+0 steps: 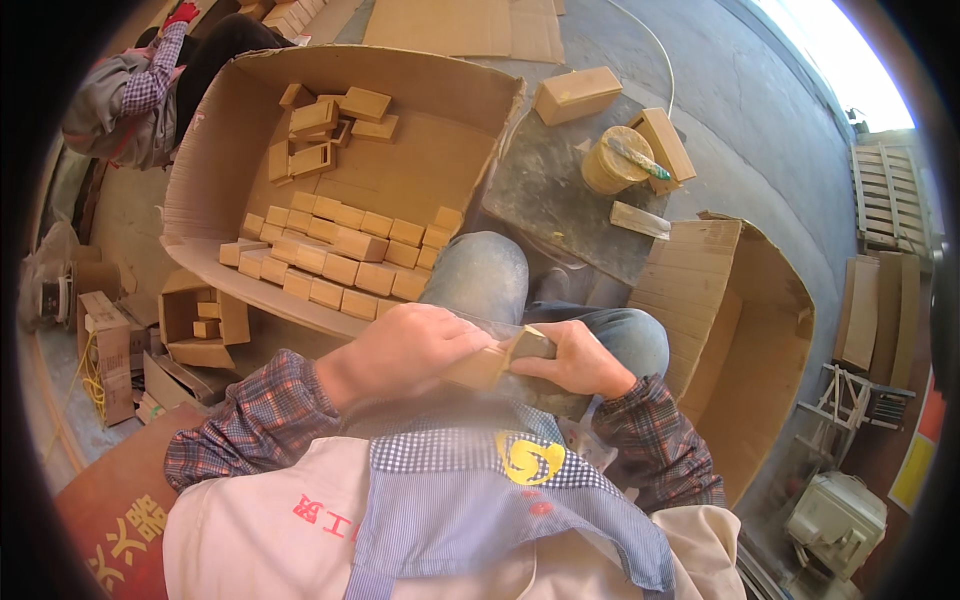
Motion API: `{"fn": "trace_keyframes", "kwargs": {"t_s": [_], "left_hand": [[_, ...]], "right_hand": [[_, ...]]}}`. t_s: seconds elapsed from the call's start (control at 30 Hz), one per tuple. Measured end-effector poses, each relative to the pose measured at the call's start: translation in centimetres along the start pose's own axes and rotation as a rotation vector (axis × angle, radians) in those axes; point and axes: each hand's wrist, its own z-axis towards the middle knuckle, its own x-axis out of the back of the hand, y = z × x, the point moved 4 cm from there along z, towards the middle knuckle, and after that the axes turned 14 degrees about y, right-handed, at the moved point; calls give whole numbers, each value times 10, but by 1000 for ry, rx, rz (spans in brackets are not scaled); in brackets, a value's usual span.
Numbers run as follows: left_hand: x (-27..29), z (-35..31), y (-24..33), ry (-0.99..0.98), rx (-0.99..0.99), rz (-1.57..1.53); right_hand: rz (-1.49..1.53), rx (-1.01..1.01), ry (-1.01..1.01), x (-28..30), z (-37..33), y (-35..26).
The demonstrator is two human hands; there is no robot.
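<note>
My left hand (415,345) is closed over a small pale wooden box (472,372) in front of my lap, its fingers wrapped across the top. At the right end of that box, my right hand (580,358) pinches a small grey flat piece (534,344) between thumb and fingers. The piece looks like sandpaper or a scraper and lies against the box's end. My hand hides much of the box. Beyond my knees stands a large cardboard box (425,80) with rows of wooden boxes (345,243) and a loose pile of more (315,120).
An open cardboard carton (765,320) stands beside my right knee. On a dark board (540,180) sit a tub (612,165) with a brush (640,158) across it, and wooden boxes (578,95). Another person (130,105) works at far left. A small carton (240,310) is at left.
</note>
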Motion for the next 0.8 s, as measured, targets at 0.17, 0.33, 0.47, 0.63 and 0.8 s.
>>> {"fn": "trace_keyframes", "kwargs": {"t_s": [0.17,0.33,0.47,0.63,0.8], "left_hand": [[1,-5,-5,0,30,-2],[-2,-6,-3,12,8,9],[1,-7,-1,-4,14,-22],[15,-8,6,-8,50,-6],[42,4,47,284,-323,226]], "right_hand": [[249,-245,14,28,-21,10],[63,172,70,0,2,-24],[123,-40,-18,1,2,0],[-273,-12,30,-2,-39,33],[-21,48,427,10,-52,8]]}}
